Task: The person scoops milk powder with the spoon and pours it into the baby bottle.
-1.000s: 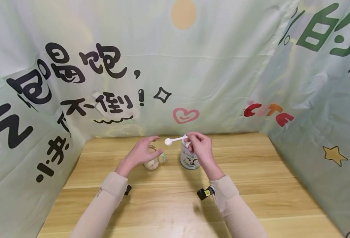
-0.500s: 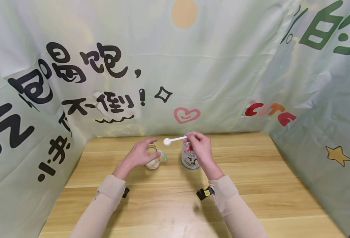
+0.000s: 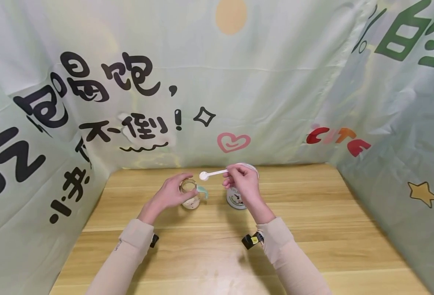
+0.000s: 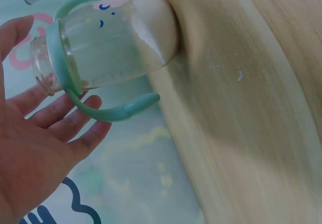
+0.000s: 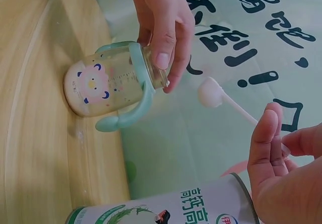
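A clear baby bottle (image 4: pixel 100 53) with mint-green handles stands upright on the table, pale powder in its bottom and its neck uncovered. My left hand (image 3: pixel 170 191) is spread around the bottle's neck, and in the left wrist view the thumb stands off from the glass while the fingers reach behind the rim. Between thumb and fingers, my right hand (image 3: pixel 243 181) pinches the thin handle of a white measuring scoop (image 5: pixel 210 92). White powder fills the scoop's bowl, which is held level a little above and right of the bottle's mouth. Behind my right hand stands a milk powder can (image 3: pixel 235 200).
The wooden table (image 3: pixel 209 254) ends at a printed fabric backdrop (image 3: pixel 276 102) behind and at both sides. White specks of powder (image 4: pixel 240 75) lie on the wood near the bottle. The can is just right of the bottle.
My right hand has carried the filled scoop slightly left, closer to the bottle, uncovering more of the can's rim. My left hand has settled closer about the bottle's neck.
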### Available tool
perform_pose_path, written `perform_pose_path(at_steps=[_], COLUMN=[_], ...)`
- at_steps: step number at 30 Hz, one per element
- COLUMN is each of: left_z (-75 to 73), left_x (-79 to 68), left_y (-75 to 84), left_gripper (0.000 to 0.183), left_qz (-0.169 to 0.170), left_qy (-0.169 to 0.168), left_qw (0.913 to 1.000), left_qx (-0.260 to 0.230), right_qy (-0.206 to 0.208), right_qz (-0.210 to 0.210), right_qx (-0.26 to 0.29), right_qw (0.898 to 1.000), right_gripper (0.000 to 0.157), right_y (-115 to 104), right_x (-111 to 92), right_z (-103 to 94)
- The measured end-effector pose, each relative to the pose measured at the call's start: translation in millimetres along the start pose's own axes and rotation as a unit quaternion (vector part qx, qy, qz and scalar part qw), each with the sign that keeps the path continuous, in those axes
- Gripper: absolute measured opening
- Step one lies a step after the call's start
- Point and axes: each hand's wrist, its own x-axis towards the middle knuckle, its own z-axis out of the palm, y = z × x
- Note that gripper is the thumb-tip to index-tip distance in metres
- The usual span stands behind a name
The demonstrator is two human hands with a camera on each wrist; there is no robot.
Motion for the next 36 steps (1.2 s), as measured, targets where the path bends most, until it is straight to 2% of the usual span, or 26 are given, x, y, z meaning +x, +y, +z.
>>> perform_pose_path(at_steps=[18, 31, 36], left_z=[2.4, 5.8, 5.6], left_x=[-4.1, -9.3, -10.5], left_y=[-10.6, -19.7, -18.0], left_gripper=[0.076, 0.069, 0.068], left_qz=[-0.008, -0.007, -0.019], left_qy=[0.01, 0.013, 0.016], left_qw=[0.9999, 0.9999, 0.9996], left_qx=[-0.005, -0.006, -0.01], right_qy=[-0.025, -0.051, -0.062], right_qz=[0.01, 0.005, -0.003], right_qx=[-0.006, -0.036, -0.05], right_qw=[1.0, 0.998, 0.997], right_gripper=[0.021, 0.025, 0.025], right_y=[4, 4, 5], right_x=[-5, -10, -10], right_z=[16.5, 23.0, 25.2])
